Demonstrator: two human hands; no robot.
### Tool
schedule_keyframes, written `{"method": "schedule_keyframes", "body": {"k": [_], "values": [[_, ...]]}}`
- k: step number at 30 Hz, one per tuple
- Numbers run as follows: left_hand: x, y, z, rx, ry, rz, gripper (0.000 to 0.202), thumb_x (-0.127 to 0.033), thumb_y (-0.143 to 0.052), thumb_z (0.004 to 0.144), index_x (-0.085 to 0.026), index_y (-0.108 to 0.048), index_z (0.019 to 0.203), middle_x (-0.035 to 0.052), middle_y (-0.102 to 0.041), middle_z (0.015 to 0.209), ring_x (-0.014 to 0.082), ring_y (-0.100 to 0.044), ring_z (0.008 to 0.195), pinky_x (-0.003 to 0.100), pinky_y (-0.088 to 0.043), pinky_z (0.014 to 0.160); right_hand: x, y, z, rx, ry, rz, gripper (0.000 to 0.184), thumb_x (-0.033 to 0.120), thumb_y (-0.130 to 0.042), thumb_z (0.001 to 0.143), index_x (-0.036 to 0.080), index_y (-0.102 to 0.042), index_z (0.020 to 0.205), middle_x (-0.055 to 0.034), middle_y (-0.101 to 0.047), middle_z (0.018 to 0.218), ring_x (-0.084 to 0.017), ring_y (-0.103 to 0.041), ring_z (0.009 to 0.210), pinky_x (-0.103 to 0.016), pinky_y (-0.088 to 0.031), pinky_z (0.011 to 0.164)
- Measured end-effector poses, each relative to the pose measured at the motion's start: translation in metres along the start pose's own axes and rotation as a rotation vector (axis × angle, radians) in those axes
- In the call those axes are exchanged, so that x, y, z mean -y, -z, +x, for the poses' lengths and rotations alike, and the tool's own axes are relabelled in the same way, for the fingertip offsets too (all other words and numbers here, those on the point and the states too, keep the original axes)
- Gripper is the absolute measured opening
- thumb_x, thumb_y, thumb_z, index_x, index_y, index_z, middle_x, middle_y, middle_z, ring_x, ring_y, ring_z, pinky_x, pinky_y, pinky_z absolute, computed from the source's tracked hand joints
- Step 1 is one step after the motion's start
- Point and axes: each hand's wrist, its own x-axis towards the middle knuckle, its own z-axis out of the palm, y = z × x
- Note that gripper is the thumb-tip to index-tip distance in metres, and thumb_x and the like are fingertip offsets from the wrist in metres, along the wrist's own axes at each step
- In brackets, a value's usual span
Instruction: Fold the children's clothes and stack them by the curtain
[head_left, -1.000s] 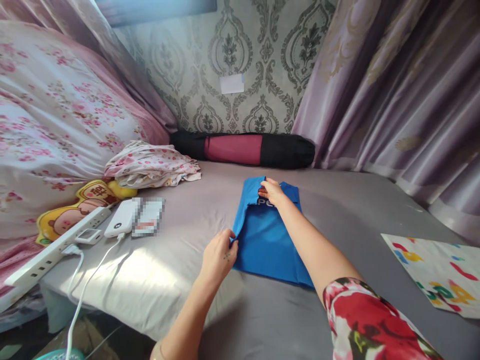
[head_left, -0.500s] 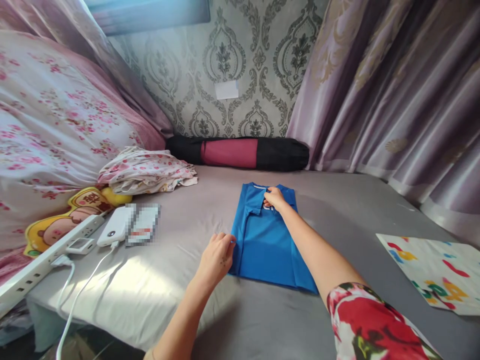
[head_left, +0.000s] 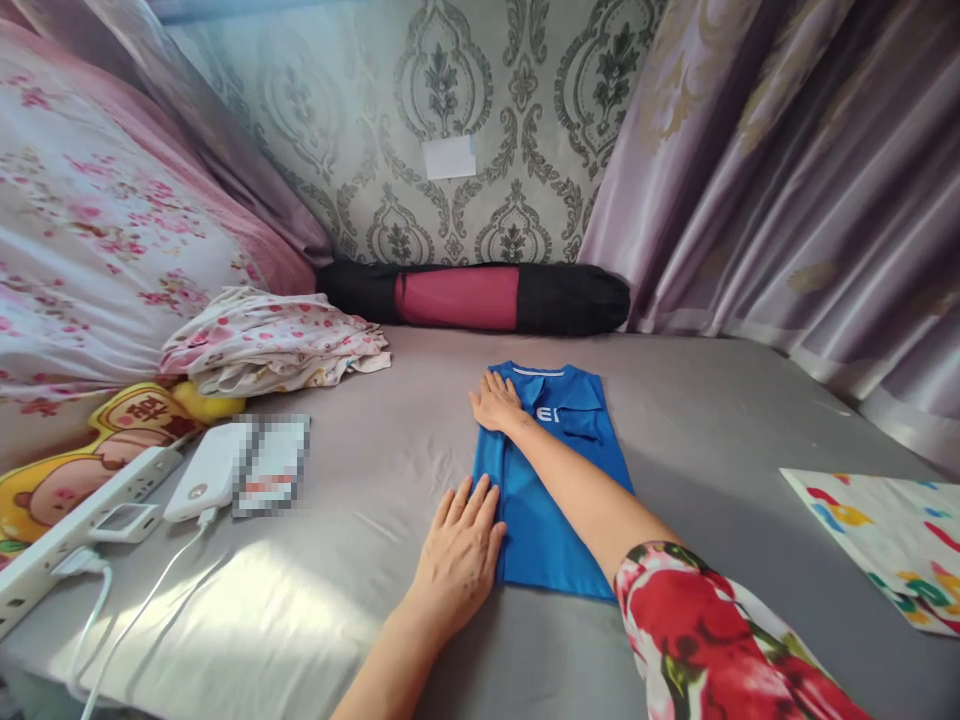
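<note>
A blue T-shirt (head_left: 559,520) lies on the grey bed sheet with its sides folded inward and its collar at the far end. White letters show on its chest, partly covered by a folded sleeve. My right hand (head_left: 496,402) rests flat near the shirt's upper left corner, fingers stretched out. Along the lower left edge, my left hand (head_left: 461,545) lies flat with fingers spread, partly on the sheet and touching the fabric. Neither hand grips anything. My right forearm crosses over the middle of the shirt and hides part of it.
A black and dark pink roll bag (head_left: 456,298) lies against the wall. At left are crumpled printed cloth (head_left: 277,340), a yellow cushion (head_left: 60,480), a power strip (head_left: 82,535), a white power bank (head_left: 210,470) and cables. A colourful printed sheet (head_left: 885,540) lies at right.
My right hand has let go of the folded sleeve near the collar and moved left to the shirt's edge. My left hand has opened from a pinch and flattened.
</note>
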Motion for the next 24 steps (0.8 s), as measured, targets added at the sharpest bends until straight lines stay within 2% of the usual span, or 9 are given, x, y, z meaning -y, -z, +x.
{"method": "schedule_keyframes", "body": {"k": [4,7,10,13,16,20,24], "values": [[-0.007,-0.002,-0.004,-0.02,0.023,0.033,0.055,-0.045,-0.033,0.098,-0.02,-0.04,0.146,0.0078,-0.038,0.153,0.031,-0.029,0.143,0.052,-0.035,0.113,-0.004,-0.002,0.024,-0.035,-0.064,0.0,0.062,0.039,-0.024,0.1,0.002,-0.031,0.148,-0.0173,-0.024,0.157,-0.027,-0.016,0.146,-0.046,-0.005,0.118],[-0.008,-0.002,-0.006,-0.032,0.025,0.03,0.055,-0.045,-0.034,0.098,-0.02,-0.04,0.147,0.0069,-0.037,0.153,0.031,-0.027,0.144,0.051,-0.035,0.113,-0.008,-0.003,0.034,-0.095,-0.065,0.017,0.06,0.039,-0.026,0.1,0.003,-0.033,0.147,-0.0167,-0.027,0.156,-0.026,-0.017,0.146,-0.047,-0.004,0.117],[-0.008,-0.001,-0.006,-0.051,0.017,0.012,0.054,-0.043,-0.036,0.098,-0.019,-0.041,0.146,0.007,-0.039,0.152,0.0311,-0.028,0.144,0.053,-0.035,0.113,-0.011,0.006,0.034,-0.048,-0.047,0.077,0.06,0.04,-0.021,0.1,0.006,-0.032,0.149,-0.014,-0.025,0.158,-0.024,-0.015,0.147,-0.046,-0.004,0.118],[-0.007,-0.001,-0.005,-0.088,0.015,-0.013,0.052,-0.04,-0.037,0.097,-0.02,-0.043,0.145,0.0082,-0.042,0.15,0.0316,-0.029,0.143,0.055,-0.036,0.112,-0.013,0.023,0.02,-0.052,-0.011,0.086,0.059,0.038,-0.019,0.101,0.009,-0.027,0.151,-0.0108,-0.018,0.16,-0.022,-0.01,0.148,-0.046,0.0,0.118],[-0.007,-0.002,-0.006,-0.102,0.031,-0.036,0.048,-0.037,-0.036,0.098,-0.02,-0.049,0.141,0.009,-0.047,0.147,0.0319,-0.031,0.142,0.056,-0.037,0.11,-0.012,0.03,-0.011,-0.118,0.028,0.036,0.059,0.037,-0.023,0.1,0.007,-0.028,0.151,-0.0126,-0.021,0.159,-0.023,-0.011,0.148,-0.045,0.002,0.118],[-0.007,-0.005,-0.008,-0.11,0.012,-0.064,0.046,-0.034,-0.035,0.098,-0.018,-0.052,0.138,0.0105,-0.049,0.145,0.0314,-0.033,0.142,0.056,-0.037,0.11,-0.013,0.016,-0.053,-0.081,-0.024,0.002,0.064,0.041,-0.024,0.099,0.002,-0.029,0.15,-0.0173,-0.021,0.158,-0.027,-0.012,0.147,-0.047,-0.001,0.118],[-0.008,-0.003,-0.008,-0.117,0.02,-0.05,0.045,-0.035,-0.035,0.098,-0.019,-0.053,0.136,0.0094,-0.05,0.145,0.0305,-0.033,0.141,0.056,-0.033,0.112,-0.018,0.004,-0.067,-0.044,-0.103,0.015,0.063,0.04,-0.022,0.1,0.004,-0.027,0.151,-0.015,-0.02,0.159,-0.026,-0.013,0.147,-0.046,-0.004,0.118]]}}
